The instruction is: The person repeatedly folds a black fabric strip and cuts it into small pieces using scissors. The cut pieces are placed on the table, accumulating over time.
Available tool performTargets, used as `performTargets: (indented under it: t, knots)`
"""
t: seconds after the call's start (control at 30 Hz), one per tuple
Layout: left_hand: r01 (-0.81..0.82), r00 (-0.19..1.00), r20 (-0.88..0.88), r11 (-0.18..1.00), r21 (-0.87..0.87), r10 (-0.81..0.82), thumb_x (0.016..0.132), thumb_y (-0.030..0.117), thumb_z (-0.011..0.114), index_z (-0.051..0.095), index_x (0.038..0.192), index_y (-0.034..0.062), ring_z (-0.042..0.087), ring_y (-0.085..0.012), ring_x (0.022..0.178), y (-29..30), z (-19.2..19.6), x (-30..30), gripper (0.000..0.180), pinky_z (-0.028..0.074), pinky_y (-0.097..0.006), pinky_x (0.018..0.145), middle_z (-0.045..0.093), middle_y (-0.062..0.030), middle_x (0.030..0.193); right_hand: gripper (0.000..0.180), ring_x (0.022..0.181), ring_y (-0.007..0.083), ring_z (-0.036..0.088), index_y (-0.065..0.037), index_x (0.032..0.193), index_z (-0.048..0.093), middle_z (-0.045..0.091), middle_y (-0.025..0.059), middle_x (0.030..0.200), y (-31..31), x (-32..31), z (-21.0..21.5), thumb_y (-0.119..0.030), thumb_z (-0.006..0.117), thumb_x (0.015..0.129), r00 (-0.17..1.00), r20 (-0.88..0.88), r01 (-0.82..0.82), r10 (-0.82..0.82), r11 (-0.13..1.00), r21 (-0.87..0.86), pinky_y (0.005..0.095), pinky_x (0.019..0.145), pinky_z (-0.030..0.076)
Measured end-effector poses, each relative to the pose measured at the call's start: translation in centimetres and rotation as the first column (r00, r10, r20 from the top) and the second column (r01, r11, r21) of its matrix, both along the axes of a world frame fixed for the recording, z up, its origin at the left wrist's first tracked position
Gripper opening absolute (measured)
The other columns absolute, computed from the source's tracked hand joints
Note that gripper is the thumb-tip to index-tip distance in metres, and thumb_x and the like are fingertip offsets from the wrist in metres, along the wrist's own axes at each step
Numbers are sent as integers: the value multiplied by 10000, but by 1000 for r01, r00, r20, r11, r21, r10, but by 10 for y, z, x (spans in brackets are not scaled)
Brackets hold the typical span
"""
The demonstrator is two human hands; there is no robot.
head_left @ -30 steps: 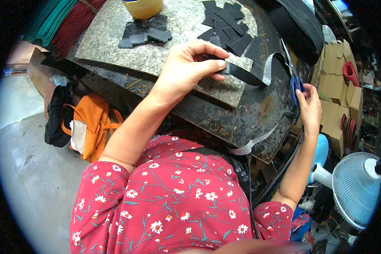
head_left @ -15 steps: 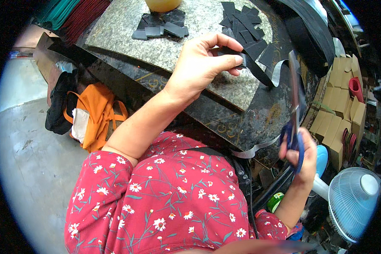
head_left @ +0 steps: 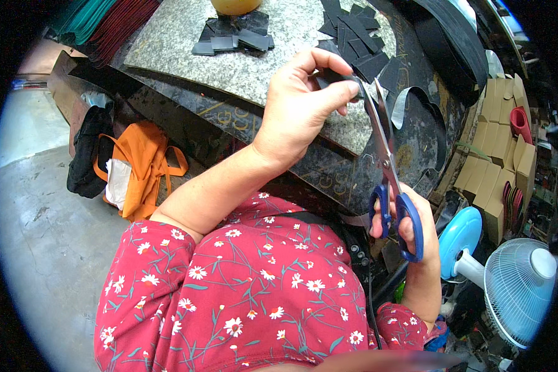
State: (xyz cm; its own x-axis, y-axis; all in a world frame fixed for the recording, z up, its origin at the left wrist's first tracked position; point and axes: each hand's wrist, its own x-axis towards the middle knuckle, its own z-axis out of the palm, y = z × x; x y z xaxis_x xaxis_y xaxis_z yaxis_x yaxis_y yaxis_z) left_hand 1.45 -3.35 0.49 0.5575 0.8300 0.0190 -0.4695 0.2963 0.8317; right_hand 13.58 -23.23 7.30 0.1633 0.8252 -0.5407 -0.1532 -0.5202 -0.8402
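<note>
My left hand (head_left: 301,102) is raised over the near edge of the stone slab, thumb and fingers pinched on a black strip (head_left: 328,77). My right hand (head_left: 420,214) grips scissors (head_left: 386,164) by their dark blue handles. The blades point up and stand apart, with their tips close beside my left thumb. To the right of the blades, a long band (head_left: 402,105), black on one face and pale grey on the other, curls over the dark tabletop. Whether it still joins the held strip I cannot tell.
Black cut pieces (head_left: 356,37) lie heaped on the speckled slab (head_left: 173,46), beside a smaller group (head_left: 239,42). A big black roll (head_left: 449,43) stands at the back right. Cardboard boxes (head_left: 493,146) and a blue fan (head_left: 518,291) are on the right; an orange bag (head_left: 144,164) sits left.
My right hand has swung left, bringing the scissors from the right up to my left fingertips. The band no longer visibly runs from my left fingers across to its curl.
</note>
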Motion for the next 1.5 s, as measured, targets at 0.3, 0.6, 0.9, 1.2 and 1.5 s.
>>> performTargets:
  t: [0.3,0.6,0.9,1.2,1.5]
  knots:
    - [-28,999,-37,996,81,31,788,26,720,597,970,44,554,-38,624,0,0,0,220,448,-171,565,605,5,790,597,633,126,598,9,990,544,592,49,747,-2,-3,0,-494,751,745,998,-58,38,-37,999,25,232,594,455]
    - [2,999,-33,999,52,0,802,-54,686,562,1004,21,600,-98,751,-4,-3,-1,249,504,-215,606,599,-57,928,287,574,102,569,21,956,540,563,28,755,1,-4,-6,-206,692,867,998,-22,64,-63,997,42,214,507,425]
    - [-2,598,-308,386,923,740,775,91,671,640,918,60,605,-282,845,79,-3,-45,150,491,-362,763,642,-95,853,331,522,129,586,18,944,566,603,42,768,-15,31,4,-223,745,803,973,89,196,-212,968,159,228,473,448]
    - [175,454,-112,35,984,884,776,179,720,670,908,133,525,-270,980,84,11,-32,148,416,-368,871,599,-53,1006,382,539,96,504,-37,787,611,547,11,588,9,169,-41,-387,765,781,179,983,329,-31,944,-30,265,519,405]
    - [439,758,-229,-218,872,611,805,161,585,666,928,136,549,-214,1025,94,7,52,150,460,-389,833,638,10,934,275,592,104,477,-26,814,596,548,24,650,19,190,-50,-222,782,764,225,974,185,-8,982,-35,283,549,417]
